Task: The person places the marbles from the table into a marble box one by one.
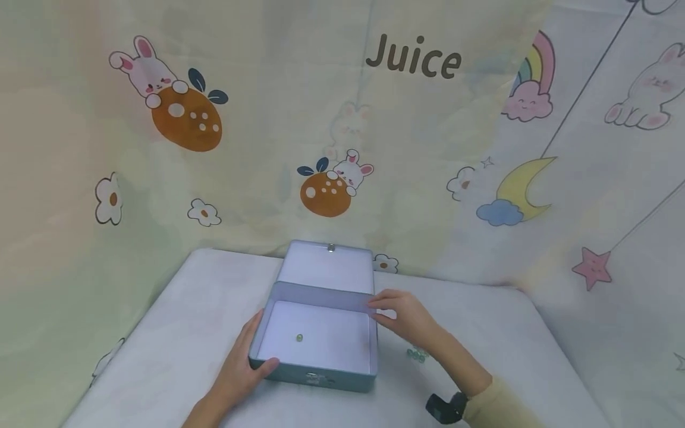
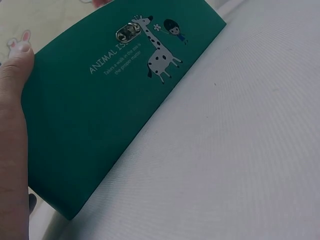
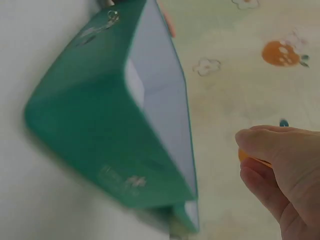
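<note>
A green tin box point(image 1: 342, 381) stands on the white-covered table, its hinged lid point(image 1: 321, 267) tipped back. My left hand point(image 1: 238, 362) grips the box's front left corner, thumb over the front rim and fingers along the left side. One small greenish bead point(image 1: 299, 337) lies on the white inner floor. Over the right rim, near the back corner, is my right hand point(image 1: 404, 312). In the right wrist view the right hand point(image 3: 282, 170) has thumb and fingertips slightly apart, with nothing visible between them. Several green beads point(image 1: 416, 355) lie right of the box, partly behind the right forearm.
White cloth point(image 1: 166, 333) covers the table. A printed curtain point(image 1: 257, 119) with rabbits and fruit hangs behind it. On the box front are a metal clasp point(image 2: 128, 32) and a giraffe print point(image 2: 159, 52). A dark device point(image 1: 448, 408) sits at the right wrist.
</note>
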Demonstrator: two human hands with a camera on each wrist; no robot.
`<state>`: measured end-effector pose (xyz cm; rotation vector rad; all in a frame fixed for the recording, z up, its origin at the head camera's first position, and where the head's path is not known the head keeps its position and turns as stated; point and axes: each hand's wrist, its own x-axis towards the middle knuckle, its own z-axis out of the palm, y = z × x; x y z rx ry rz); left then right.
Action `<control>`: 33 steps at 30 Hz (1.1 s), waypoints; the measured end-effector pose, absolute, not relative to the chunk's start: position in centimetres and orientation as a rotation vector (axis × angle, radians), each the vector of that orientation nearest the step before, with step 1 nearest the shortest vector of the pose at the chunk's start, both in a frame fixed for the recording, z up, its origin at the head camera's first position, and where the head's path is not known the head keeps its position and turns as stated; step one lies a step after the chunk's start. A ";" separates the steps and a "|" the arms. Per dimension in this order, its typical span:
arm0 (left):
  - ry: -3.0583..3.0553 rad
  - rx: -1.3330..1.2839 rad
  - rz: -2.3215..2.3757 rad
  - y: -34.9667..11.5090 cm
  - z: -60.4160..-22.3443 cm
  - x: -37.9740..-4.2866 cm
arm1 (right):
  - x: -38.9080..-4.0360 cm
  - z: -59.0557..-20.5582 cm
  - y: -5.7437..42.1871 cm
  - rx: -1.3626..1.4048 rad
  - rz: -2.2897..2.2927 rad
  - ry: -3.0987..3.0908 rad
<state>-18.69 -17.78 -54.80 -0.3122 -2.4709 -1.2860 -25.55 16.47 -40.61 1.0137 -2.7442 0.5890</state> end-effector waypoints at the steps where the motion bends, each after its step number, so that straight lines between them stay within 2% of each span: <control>1: -2.465 -0.317 -1.289 -17.8 -54.9 -18.7 | -25.0 -40.9 17.5 0.963 0.604 -2.734; 8: -2.476 -0.319 -1.318 -17.8 -55.0 -18.8 | -22.1 -45.1 24.2 0.698 0.666 -2.615; 13: -2.478 -0.320 -1.339 -17.9 -54.7 -19.0 | -20.8 -48.0 27.1 0.470 0.740 -2.694; 21: -2.467 -0.330 -1.370 -17.9 -54.6 -19.2 | -21.2 -50.5 28.3 0.216 0.811 -2.796; 33: -2.487 -0.328 -1.355 -17.8 -54.5 -19.1 | -22.1 -52.1 28.0 0.148 0.744 -2.849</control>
